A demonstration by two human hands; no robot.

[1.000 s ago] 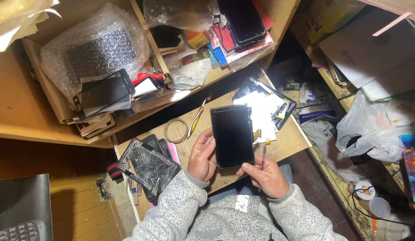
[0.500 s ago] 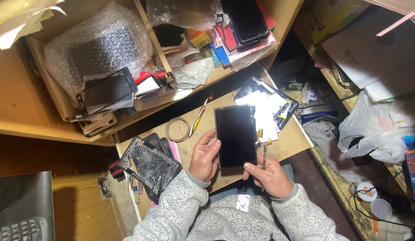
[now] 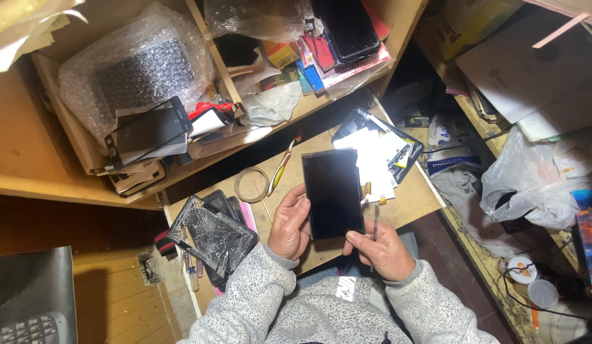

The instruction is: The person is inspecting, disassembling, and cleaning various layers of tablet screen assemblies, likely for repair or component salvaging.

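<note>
A black tablet screen panel (image 3: pixel 332 191) is held upright over the small wooden table (image 3: pixel 410 197). My left hand (image 3: pixel 291 224) grips its left edge. My right hand (image 3: pixel 380 247) pinches its lower right corner and also holds a thin dark tool (image 3: pixel 375 220) that points up beside the panel. A short orange ribbon cable (image 3: pixel 367 188) sticks out of the panel's right edge.
A cracked glass screen (image 3: pixel 213 234) lies on other dark panels at the table's left. A tape ring (image 3: pixel 252 185) and tweezers (image 3: pixel 282 167) lie behind the panel. An opened tablet shell with white sheets (image 3: pixel 378 153) sits at the right. Cluttered shelves and a white plastic bag (image 3: pixel 531 185) surround the table.
The panel and both hands have shifted slightly to the right in view; the grip on it looks the same.
</note>
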